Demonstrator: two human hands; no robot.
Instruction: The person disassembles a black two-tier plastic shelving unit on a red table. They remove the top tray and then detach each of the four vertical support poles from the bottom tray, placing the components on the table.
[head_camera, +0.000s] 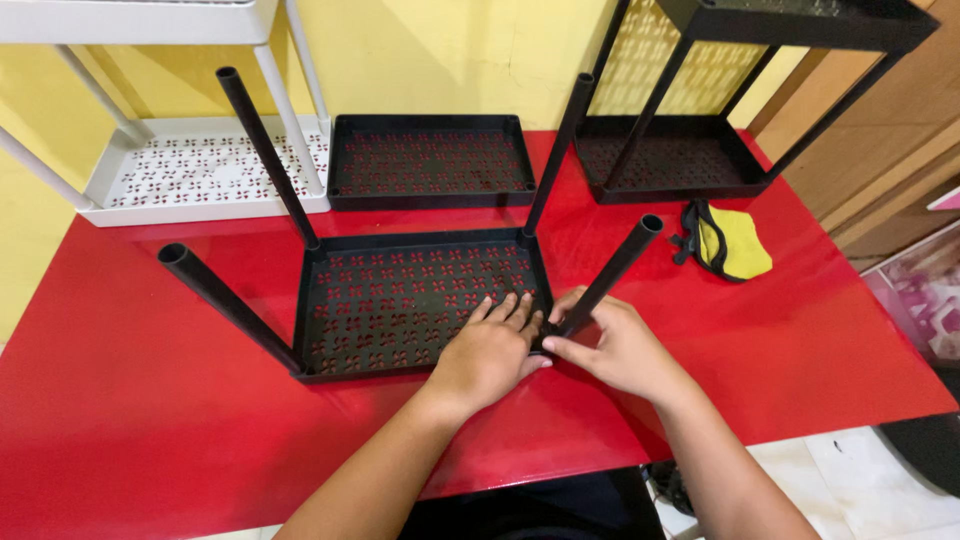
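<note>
A black perforated rack tray (390, 300) lies on the red table (150, 400), with black tubes standing up from its corners. My left hand (490, 355) lies flat on the tray's near right part, fingers spread. My right hand (620, 350) grips the base of the near right tube (615, 270) where it meets the tray's corner; that tube leans to the right. Two more tubes rise at the far left corner (265, 150) and far right corner (560, 150). A fourth tube (225, 300) leans out from the near left corner.
A loose black tray (430, 160) lies behind. At the back left stands a white rack (200, 170) and at the back right an assembled black rack (700, 150). A yellow and black pouch (730, 245) lies at the right. The table's front edge is close to my arms.
</note>
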